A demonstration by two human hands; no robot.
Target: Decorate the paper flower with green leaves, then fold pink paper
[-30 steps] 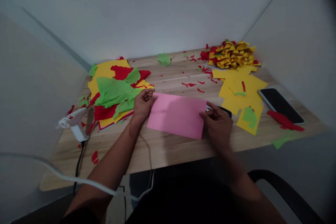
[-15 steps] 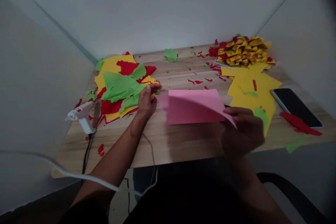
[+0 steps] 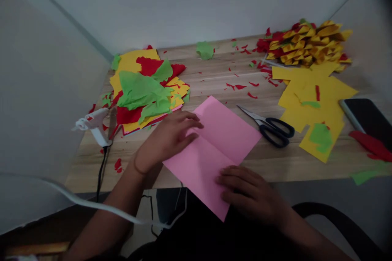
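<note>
A pink paper sheet (image 3: 220,138) lies unfolded on the wooden table (image 3: 214,77), a crease running across it, its near corner hanging over the table's front edge. My left hand (image 3: 170,136) rests flat on the sheet's left part, fingers stretched out. Fingers extended, my right hand (image 3: 248,191) presses on the sheet's near corner. Black-handled scissors (image 3: 269,126) lie just right of the sheet, touched by neither hand.
A heap of yellow, red and green paper (image 3: 143,89) sits at the left, beside a white glue gun (image 3: 92,126) with its cord. Yellow sheets (image 3: 315,102), a pile of folded yellow-red pieces (image 3: 306,45) and a phone (image 3: 367,116) lie at the right. Red scraps are scattered about.
The folded pink paper was lifted, opened out and laid flat, turned diagonally. Both hands now press on it. The scissors, hidden before, have come into view.
</note>
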